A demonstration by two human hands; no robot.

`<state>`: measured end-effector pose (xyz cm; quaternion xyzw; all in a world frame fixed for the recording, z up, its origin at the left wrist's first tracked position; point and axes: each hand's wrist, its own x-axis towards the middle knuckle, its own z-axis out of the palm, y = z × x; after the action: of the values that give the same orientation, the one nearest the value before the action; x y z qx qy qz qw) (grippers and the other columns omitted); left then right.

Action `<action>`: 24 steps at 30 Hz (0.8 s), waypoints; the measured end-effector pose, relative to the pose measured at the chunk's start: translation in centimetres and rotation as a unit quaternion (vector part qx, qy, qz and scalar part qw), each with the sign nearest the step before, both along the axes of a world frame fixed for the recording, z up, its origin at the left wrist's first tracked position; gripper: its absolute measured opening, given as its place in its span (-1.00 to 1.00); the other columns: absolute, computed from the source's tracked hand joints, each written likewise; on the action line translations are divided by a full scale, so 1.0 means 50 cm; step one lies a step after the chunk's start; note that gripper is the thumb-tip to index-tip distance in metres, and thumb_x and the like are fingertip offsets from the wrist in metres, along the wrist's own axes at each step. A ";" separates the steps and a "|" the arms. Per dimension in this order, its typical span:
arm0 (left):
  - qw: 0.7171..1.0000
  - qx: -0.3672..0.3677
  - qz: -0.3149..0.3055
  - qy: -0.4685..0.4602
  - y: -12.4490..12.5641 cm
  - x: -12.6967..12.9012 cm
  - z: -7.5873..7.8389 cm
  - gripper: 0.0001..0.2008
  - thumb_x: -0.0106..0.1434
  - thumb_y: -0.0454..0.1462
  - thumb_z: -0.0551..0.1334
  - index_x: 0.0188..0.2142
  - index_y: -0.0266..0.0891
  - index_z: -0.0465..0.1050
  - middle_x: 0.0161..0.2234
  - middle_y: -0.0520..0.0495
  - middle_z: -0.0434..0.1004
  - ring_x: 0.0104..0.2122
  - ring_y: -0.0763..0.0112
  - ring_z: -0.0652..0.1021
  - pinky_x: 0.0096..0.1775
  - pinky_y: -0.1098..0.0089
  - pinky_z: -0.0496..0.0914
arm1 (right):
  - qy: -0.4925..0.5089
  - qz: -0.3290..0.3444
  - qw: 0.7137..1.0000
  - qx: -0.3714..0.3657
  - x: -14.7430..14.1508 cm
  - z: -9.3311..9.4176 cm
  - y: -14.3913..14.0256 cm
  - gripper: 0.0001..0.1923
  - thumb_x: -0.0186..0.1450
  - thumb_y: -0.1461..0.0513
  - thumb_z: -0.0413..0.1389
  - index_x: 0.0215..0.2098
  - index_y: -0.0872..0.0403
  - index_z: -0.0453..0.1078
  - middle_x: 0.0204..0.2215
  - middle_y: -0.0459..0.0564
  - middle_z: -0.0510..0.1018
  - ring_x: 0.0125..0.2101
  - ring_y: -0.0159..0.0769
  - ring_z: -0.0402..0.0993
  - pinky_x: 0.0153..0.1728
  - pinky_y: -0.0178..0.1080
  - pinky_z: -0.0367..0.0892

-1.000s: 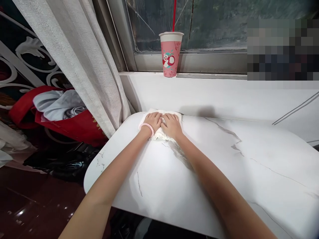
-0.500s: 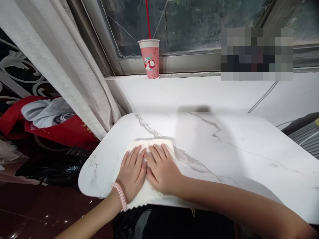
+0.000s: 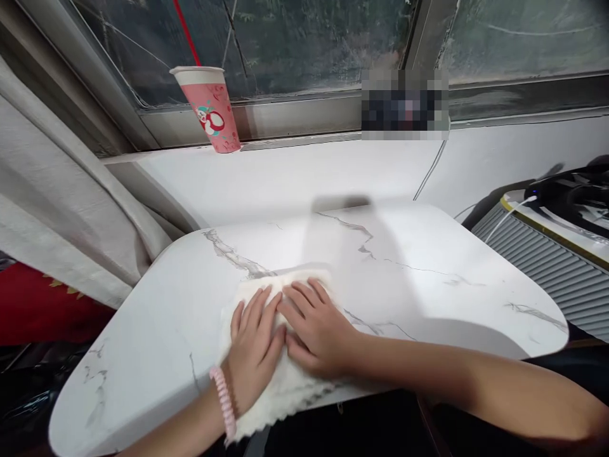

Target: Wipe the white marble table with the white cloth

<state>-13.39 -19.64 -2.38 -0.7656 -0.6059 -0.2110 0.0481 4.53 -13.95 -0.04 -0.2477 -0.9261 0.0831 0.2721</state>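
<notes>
A cream-white cloth (image 3: 295, 381) with a scalloped edge lies flat near the front edge of a white marble-patterned table (image 3: 390, 279). My left hand (image 3: 257, 346) rests palm down on it, fingers stretched out, with a pink coiled band (image 3: 222, 403) round the wrist. Beside it, my right hand (image 3: 321, 330) also presses flat on the cloth, its fingers extended. The two hands nearly meet at the thumbs and index fingers. Part of the cloth is hidden beneath them.
A pink paper cup (image 3: 212, 114) with a red straw stands on the window sill. At the left hangs a pale curtain (image 3: 71, 184), with a red bag (image 3: 42, 304) below. To the right is a ribbed grey cabinet (image 3: 561, 273) carrying dark items and a white cable.
The view has swung right, bringing the cabinet and the table's right end into sight. Both hands and the cloth have shifted rightward along the table, away from its left end.
</notes>
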 end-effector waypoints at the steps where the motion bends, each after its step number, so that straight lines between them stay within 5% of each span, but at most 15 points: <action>1: 1.000 -0.009 0.008 -0.004 0.025 -0.007 0.002 -0.53 0.41 -0.22 -0.11 0.28 -0.15 0.13 0.26 -0.20 0.28 0.28 0.17 0.24 0.25 -0.03 0.11 | 0.001 -0.001 1.000 0.005 -0.009 -0.001 0.024 -0.57 0.28 0.22 -0.01 0.08 0.22 0.34 0.11 0.28 0.40 0.16 0.02 0.19 0.24 0.15 0.02; 6: 0.996 -0.037 0.074 -0.013 0.187 -0.056 0.019 -0.57 0.36 -0.19 -0.10 0.12 -0.19 0.30 0.18 -0.22 0.38 0.21 0.12 0.33 0.25 -0.04 0.10 | -0.005 -0.019 1.000 0.015 -0.087 -0.011 0.170 -0.64 0.33 0.23 -0.06 0.05 0.16 0.34 0.00 0.18 0.46 0.05 -0.07 0.27 0.17 0.04 0.09; 13: 0.992 -0.038 0.122 -0.001 0.374 -0.087 0.036 -0.53 0.31 -0.20 -0.09 0.14 -0.20 0.32 0.15 -0.21 0.43 0.18 0.13 0.38 0.23 0.03 0.16 | -0.028 -0.063 0.997 -0.039 -0.149 -0.012 0.351 -0.61 0.38 0.23 -0.01 0.16 0.12 0.31 0.20 0.12 0.36 0.21 -0.16 0.18 0.29 0.01 -0.06; 18: 0.989 -0.056 0.134 0.021 0.453 -0.030 0.038 -0.47 0.35 -0.22 -0.12 0.27 -0.24 0.21 0.27 -0.24 0.29 0.26 0.09 0.29 0.25 -0.06 0.10 | -0.005 -0.067 0.994 -0.090 -0.105 -0.009 0.441 -0.58 0.34 0.20 0.09 0.16 0.04 0.37 0.22 0.01 0.37 0.22 -0.21 0.22 0.30 -0.08 -0.02; 24: 0.988 -0.087 0.120 0.053 0.498 0.087 0.046 -0.45 0.39 -0.26 -0.17 0.33 -0.36 0.10 0.33 -0.29 0.16 0.32 0.09 0.20 0.29 -0.04 0.04 | 0.024 -0.139 0.984 -0.110 -0.008 -0.014 0.480 -0.58 0.30 0.25 0.09 0.12 0.05 0.42 0.20 0.02 0.41 0.21 -0.20 0.25 0.27 -0.08 0.03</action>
<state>-9.04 5.23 -0.08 -0.6984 -0.7062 -0.1099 0.0386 4.13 10.05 -0.73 -0.4002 -0.8611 0.1519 0.2745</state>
